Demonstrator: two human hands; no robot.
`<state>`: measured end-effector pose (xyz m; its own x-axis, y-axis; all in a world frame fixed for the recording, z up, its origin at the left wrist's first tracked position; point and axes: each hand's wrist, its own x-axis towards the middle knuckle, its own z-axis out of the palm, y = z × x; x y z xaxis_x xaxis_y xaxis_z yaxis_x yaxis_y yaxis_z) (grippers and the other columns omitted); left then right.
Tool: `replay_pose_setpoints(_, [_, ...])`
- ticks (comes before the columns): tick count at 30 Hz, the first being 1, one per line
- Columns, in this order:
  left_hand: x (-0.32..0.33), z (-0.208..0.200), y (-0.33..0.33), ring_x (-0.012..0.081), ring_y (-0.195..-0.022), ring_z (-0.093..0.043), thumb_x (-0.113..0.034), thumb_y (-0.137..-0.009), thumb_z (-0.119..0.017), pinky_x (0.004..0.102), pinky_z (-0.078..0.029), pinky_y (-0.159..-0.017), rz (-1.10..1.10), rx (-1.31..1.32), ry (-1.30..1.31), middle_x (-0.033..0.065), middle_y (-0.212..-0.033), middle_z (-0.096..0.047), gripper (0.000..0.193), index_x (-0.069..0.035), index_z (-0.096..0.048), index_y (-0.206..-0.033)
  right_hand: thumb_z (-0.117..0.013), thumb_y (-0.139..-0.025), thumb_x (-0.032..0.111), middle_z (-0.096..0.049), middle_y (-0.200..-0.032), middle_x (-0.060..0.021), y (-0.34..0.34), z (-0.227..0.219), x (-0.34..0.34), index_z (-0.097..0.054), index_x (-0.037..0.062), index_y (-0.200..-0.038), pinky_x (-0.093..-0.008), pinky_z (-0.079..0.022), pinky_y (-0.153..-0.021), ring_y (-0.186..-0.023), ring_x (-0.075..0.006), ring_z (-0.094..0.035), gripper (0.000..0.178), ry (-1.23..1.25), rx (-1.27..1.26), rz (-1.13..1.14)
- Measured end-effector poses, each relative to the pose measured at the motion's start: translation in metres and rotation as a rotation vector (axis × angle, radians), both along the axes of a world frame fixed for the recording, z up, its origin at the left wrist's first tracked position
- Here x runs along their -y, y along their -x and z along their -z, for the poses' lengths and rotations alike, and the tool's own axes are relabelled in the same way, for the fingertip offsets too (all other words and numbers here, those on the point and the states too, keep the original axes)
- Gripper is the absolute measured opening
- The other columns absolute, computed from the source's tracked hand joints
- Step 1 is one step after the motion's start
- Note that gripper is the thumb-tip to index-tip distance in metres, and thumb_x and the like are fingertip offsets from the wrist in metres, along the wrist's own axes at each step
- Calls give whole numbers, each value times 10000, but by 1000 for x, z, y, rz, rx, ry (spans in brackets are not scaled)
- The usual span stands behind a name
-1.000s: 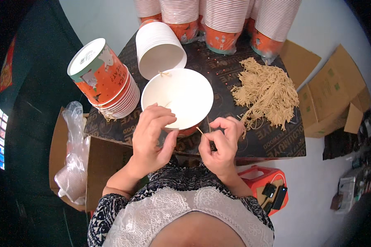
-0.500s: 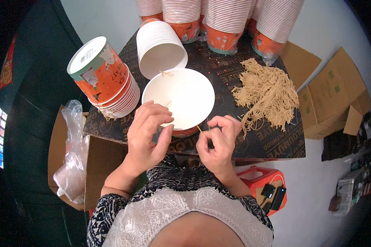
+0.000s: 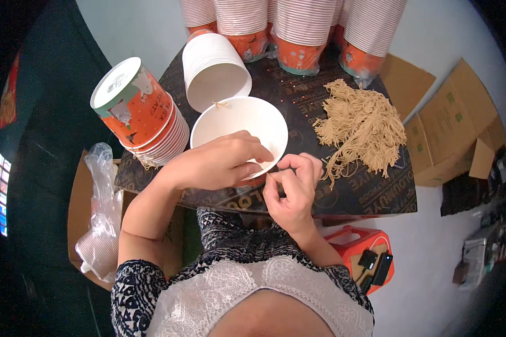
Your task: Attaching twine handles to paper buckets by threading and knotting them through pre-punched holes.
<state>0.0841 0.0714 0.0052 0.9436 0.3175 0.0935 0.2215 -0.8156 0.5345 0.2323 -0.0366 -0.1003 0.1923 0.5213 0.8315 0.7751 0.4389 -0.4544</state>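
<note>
Far out to the left of the left hand [image 3: 222, 163], a clear plastic bag [image 3: 98, 191] is hanging over an open cardboard box [image 3: 78, 236], and up and left of that hand a tilted stack of orange paper cups [image 3: 138, 115] is lying on the dark worktop [image 3: 371, 194]. Directly beneath the left hand's fingers, a white paper bowl [image 3: 239, 126] is sitting mouth-up; the hand is curling over its near rim, fingers closed on the edge nearest the person. Just right of it, almost touching, the right hand [image 3: 292, 188] is pinching a thin tan string [image 3: 271, 178] between thumb and forefinger, the other fingers folded in. That string is running short and slanted, its upper-left end pointing at the bowl's rim, so the right hand is the nearer one to it. Up and right of the right hand, a loose heap of tan strings [image 3: 360, 123] is lying well within reach.
</note>
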Motion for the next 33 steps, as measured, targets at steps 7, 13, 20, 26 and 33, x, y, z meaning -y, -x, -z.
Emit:
replay_pose_setpoints(7, [0, 8, -6, 343, -704, -655, -62, -846, -597, 420, -511, -678, -56, -93, 119, 179, -720, -655, 106, 26, -657, -848, -740, -705, 32, -564, -1014, -54, -6, 0, 0, -615, 79, -812, -451, -344, -886, -1036, -306, -494, 171, 11, -2, -8])
replay_pose_setpoints(13, [13, 10, -4, 380, -708, -653, -40, -824, -590, 432, -511, -663, -118, 59, -49, 209, -723, -648, 86, 29, -640, -812, -689, -815, 65, -544, -1041, -80, -44, -7, -16, -625, 58, -865, -447, -344, -886, -1052, -306, -472, 82, 123, 146, 107])
replay_pose_setpoints(20, [16, 15, -6, 352, -677, -666, -35, -820, -604, 414, -518, -645, -154, 101, -25, 196, -707, -651, 76, 31, -636, -798, -661, -855, 11, -644, -748, -80, -43, -35, -46, -678, 21, -949, -325, -477, -637, -666, -219, -594, 96, 136, -353, -106])
replay_pose_setpoints(26, [20, 12, -7, 348, -649, -661, -48, -843, -614, 418, -505, -619, -259, 125, 9, 197, -683, -637, 110, 35, -616, -771, -589, -969, 55, -691, -911, -30, -31, -37, -43, -672, -29, -988, -212, -467, -716, -780, -56, -581, 119, 112, -552, -583])
replay_pose_setpoints(33, [28, 15, -7, 290, -616, -609, -48, -832, -613, 388, -483, -609, -322, 258, 139, 163, -677, -591, 114, 39, -573, -770, -569, -984, 94, -701, -965, -42, -27, -32, -41, -678, -27, -1004, -204, -447, -758, -821, -40, -548, 163, 301, -748, -708])
